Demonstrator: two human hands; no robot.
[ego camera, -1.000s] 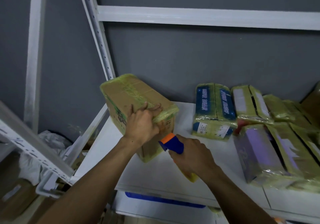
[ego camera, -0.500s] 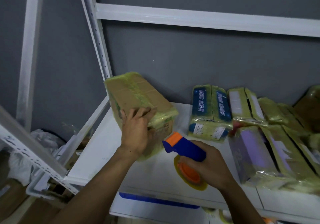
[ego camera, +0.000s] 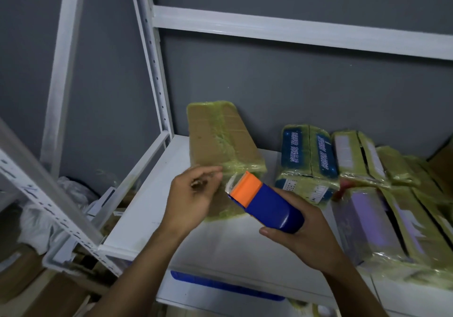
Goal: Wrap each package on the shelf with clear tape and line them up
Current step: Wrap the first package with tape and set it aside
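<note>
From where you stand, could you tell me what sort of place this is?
Probably a stockroom or packing area: white slotted metal shelving, tape-wrapped cardboard packages on it, and a blue-and-orange tape dispenser.

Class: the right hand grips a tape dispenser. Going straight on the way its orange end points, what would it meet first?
Probably the tape-wrapped cardboard box, on its near face, just ahead of the tape dispenser in the right hand. The left hand sits close beside that line; depth is unclear.
</note>
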